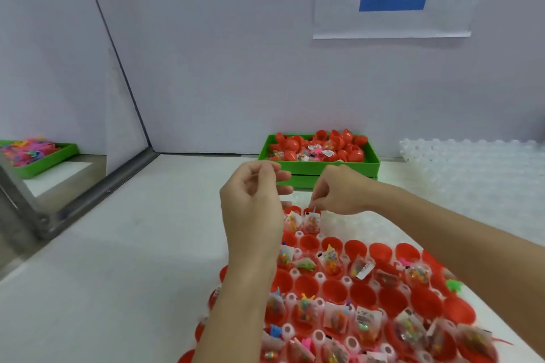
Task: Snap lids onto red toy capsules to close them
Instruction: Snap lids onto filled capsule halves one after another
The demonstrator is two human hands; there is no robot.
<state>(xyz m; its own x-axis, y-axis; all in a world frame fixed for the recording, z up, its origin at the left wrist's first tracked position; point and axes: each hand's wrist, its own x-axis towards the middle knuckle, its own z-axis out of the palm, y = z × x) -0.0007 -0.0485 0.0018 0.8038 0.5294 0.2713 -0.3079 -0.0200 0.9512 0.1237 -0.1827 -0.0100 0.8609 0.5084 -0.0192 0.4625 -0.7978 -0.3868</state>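
Several open red capsule halves (361, 295) stand in rows on a clear holder tray (348, 222) at the bottom right; many hold small bagged toys (364, 268). My right hand (339, 193) reaches to the tray's far row and pinches the top of a toy bag (312, 222) sitting in a capsule there. My left hand (253, 200) hovers above the tray's left side with fingers loosely curled and nothing visible in it. A green bin (321, 169) behind the hands holds loose red capsule halves (343, 138) and some toy bags.
A stack of clear empty holder trays (477, 168) lies at the right against the white wall. At far left, beyond a metal-framed divider (88, 200), stands another green bin (56, 156) of colourful toys. The white tabletop (118, 274) stretches to the left.
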